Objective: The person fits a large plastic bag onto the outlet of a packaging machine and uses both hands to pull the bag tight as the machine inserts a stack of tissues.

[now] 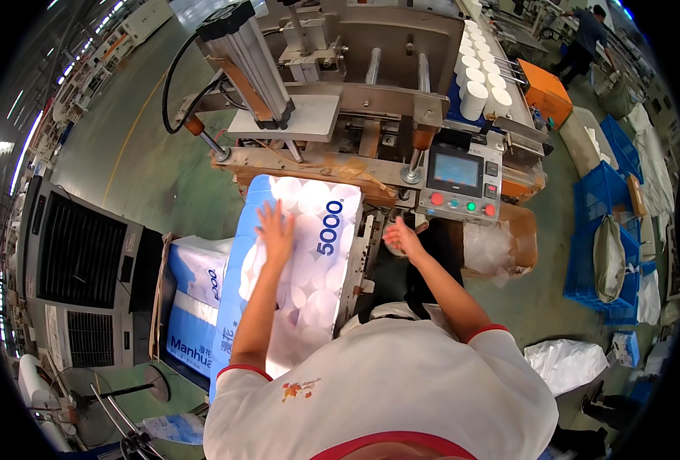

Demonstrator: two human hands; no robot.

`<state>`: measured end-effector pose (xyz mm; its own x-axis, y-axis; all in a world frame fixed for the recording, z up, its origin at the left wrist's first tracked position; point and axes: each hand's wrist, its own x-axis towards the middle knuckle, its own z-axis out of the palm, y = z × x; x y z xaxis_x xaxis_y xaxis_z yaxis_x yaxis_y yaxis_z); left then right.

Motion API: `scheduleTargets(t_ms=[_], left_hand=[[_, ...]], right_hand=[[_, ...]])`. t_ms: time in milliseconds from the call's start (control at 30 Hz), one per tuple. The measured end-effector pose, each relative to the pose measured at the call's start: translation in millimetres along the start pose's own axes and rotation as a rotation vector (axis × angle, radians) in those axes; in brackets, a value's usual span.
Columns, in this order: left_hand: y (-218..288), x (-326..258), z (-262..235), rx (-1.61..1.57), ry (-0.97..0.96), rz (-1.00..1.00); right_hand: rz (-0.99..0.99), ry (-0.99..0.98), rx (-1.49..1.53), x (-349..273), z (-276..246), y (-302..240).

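The left hand (pixel 275 230) is laid flat, fingers spread and gripping nothing, on the blue-and-white plastic pack of paper rolls (pixel 303 261) at frame centre. Its far edge is met by the steel packing machine (pixel 332 115). The right hand (pixel 401 238) is hung released beside the pack's right edge, over a dark gap.

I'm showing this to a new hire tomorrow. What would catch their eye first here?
Probably the big clear-and-blue pack of toilet paper rolls in the centre, with the left hand pressed flat on top. Just behind it stands the metal packing machine, its control panel near the right hand, and white rolls queue at upper right.
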<state>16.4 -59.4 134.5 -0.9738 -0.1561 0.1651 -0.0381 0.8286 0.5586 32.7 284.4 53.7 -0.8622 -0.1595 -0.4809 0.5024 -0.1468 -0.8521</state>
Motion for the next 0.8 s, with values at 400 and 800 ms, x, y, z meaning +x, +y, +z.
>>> scheduleTargets(t_ms=[400, 800], left_hand=[[-300.9, -10.2, -56.8, 0.439, 0.037, -0.784], [-248.5, -117.2, -72.1, 0.437, -0.041, -0.794]], right_hand=[[0.099, 0.501, 0.039, -76.8, -127.9, 115.9], [0.011, 0.535, -0.196, -79.6, -110.2, 110.7]])
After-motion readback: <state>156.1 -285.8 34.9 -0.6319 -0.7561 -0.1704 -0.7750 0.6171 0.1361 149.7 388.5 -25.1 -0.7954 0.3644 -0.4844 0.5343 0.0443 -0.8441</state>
